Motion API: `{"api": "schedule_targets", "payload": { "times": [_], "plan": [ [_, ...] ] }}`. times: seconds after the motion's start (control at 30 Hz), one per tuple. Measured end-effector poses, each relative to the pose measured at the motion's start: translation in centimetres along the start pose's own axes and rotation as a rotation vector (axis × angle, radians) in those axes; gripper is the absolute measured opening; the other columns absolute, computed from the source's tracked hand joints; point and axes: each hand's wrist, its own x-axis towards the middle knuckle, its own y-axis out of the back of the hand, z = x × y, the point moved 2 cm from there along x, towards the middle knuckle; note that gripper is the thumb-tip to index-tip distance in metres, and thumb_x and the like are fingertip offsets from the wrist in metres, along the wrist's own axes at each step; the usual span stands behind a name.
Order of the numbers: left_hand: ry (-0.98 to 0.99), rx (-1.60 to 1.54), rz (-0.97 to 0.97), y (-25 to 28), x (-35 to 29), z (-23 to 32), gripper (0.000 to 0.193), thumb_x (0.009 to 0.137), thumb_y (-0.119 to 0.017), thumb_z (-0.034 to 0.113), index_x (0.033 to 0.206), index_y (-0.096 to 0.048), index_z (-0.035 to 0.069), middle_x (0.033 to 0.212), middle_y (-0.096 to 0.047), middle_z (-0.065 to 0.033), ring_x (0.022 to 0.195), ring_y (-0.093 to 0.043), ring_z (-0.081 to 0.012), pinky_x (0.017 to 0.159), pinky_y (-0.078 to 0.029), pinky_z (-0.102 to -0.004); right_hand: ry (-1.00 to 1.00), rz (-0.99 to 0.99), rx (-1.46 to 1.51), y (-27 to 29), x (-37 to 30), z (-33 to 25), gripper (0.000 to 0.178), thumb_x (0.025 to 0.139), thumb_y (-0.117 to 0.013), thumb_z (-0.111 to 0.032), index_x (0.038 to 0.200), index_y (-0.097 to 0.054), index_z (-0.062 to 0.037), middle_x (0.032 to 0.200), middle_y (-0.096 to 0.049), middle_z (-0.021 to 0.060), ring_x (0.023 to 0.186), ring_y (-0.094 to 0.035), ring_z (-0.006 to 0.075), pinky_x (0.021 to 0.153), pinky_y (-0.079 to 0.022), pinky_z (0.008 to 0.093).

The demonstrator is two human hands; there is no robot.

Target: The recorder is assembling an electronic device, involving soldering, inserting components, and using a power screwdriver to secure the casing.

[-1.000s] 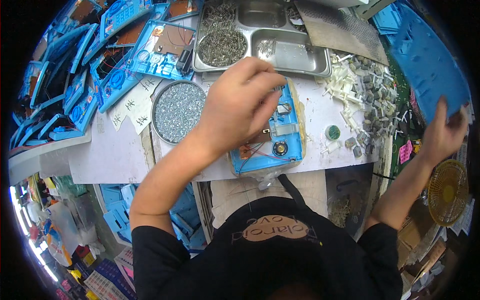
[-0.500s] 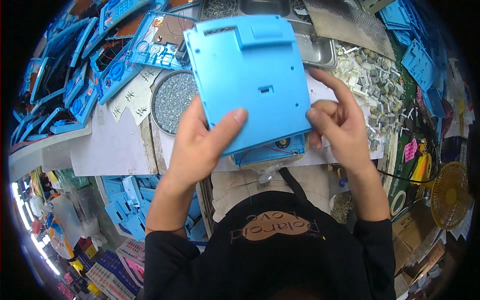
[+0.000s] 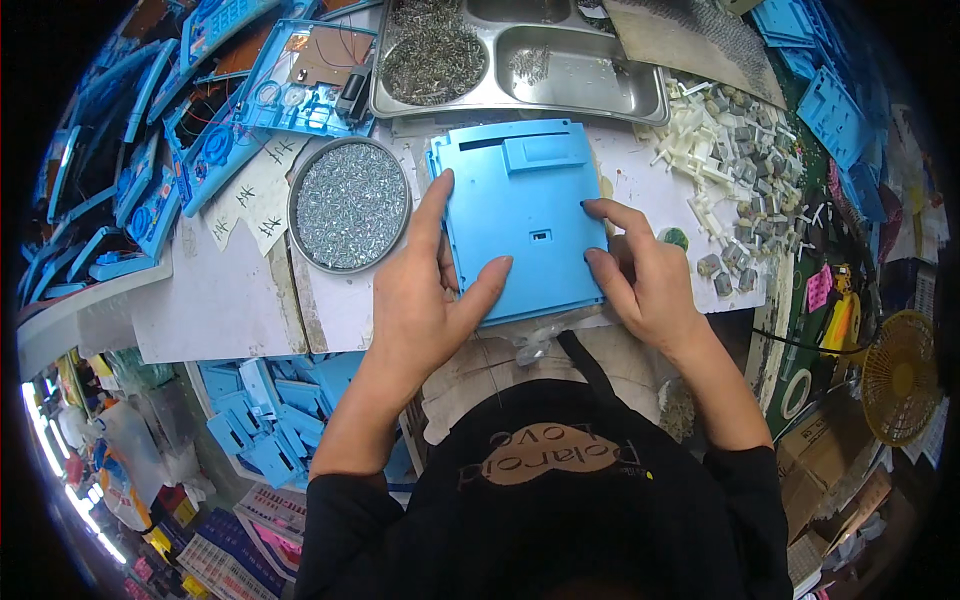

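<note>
A light-blue plastic back cover (image 3: 515, 225) lies level on the work table before me, with a raised block near its far edge and a small slot in the middle. It covers the blue housing that was partly visible beneath it. My left hand (image 3: 418, 292) grips the cover's left side, thumb across its face and a finger along the edge. At the right edge my right hand (image 3: 648, 285) holds on with index finger and thumb, the other fingers curled. A crumpled piece of clear plastic (image 3: 535, 345) sticks out at the near edge.
To the left stands a round dish of small screws (image 3: 350, 205). Behind is a metal compartment tray (image 3: 575, 105) holding small metal parts. White plastic parts and small metal blocks (image 3: 735, 190) are heaped at the right. Wired blue housings (image 3: 225, 145) crowd the far left; blue pieces (image 3: 275, 410) fill a container below.
The cover has come down from its raised, tilted position to lie flat over the housing. My right hand has closed in on its right edge, and the left keeps its hold.
</note>
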Motion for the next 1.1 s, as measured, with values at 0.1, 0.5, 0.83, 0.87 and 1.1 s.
{"api": "schedule_targets", "payload": {
  "times": [0.1, 0.5, 0.83, 0.87, 1.1],
  "plan": [
    [-0.043, 0.010, 0.017, -0.1, -0.7, -0.5, 0.082, 0.085, -0.079, 0.017, 0.153, -0.039, -0.002, 0.066, -0.055, -0.0030, 0.056, -0.053, -0.0111, 0.052, -0.042, -0.0259, 0.109, -0.014, -0.042, 0.0, 0.4, 0.2, 0.043, 0.093, -0.070, -0.013, 0.134, -0.058, -0.0070, 0.072, -0.065, 0.0129, 0.058, -0.065, 0.0290, 0.055, -0.049, 0.0383],
    [0.048, 0.128, 0.063, -0.8, -2.7, -1.4, 0.070, 0.087, -0.079, 0.019, 0.144, -0.049, -0.009, 0.067, -0.054, -0.0066, 0.059, -0.058, -0.0186, 0.055, -0.046, -0.0321, 0.170, -0.326, -0.438, 0.7, 0.4, -2.5, 0.062, 0.098, -0.065, -0.022, 0.154, -0.043, -0.0051, 0.068, -0.065, 0.0148, 0.058, -0.065, 0.0339, 0.057, -0.052, 0.0437],
    [-0.012, 0.088, 0.081, 5.7, -0.4, -3.7, 0.039, 0.086, -0.079, 0.016, 0.122, -0.070, 0.003, 0.075, -0.059, -0.0044, 0.067, -0.057, -0.0144, 0.065, -0.046, -0.0286, 0.234, -0.603, -0.823, 2.3, 3.4, -5.7, 0.063, 0.094, -0.066, -0.029, 0.148, -0.050, -0.0004, 0.059, -0.062, 0.0131, 0.055, -0.065, 0.0330, 0.056, -0.051, 0.0436],
    [-0.090, 0.230, 0.215, 6.7, 0.1, -4.5, 0.032, 0.084, -0.079, 0.016, 0.114, -0.074, 0.005, 0.077, -0.062, -0.0054, 0.070, -0.060, -0.0164, 0.068, -0.048, -0.0305, 0.269, -0.624, -0.838, 2.4, 3.9, -6.0, 0.061, 0.093, -0.067, -0.029, 0.145, -0.053, -0.0002, 0.060, -0.063, 0.0134, 0.056, -0.065, 0.0326, 0.058, -0.051, 0.0431],
    [-0.055, 0.585, 0.227, 8.2, 0.6, -7.5, 0.008, 0.081, -0.078, 0.019, 0.079, -0.075, 0.012, 0.089, -0.067, -0.0047, 0.092, -0.062, -0.0278, 0.083, -0.043, -0.0463, 0.485, -0.880, -0.799, 3.4, 11.5, -9.2, 0.016, 0.082, -0.071, -0.017, 0.073, -0.074, -0.0032, 0.070, -0.068, 0.0171, 0.070, -0.071, 0.0344, 0.068, -0.058, 0.0470]
  ]
}}
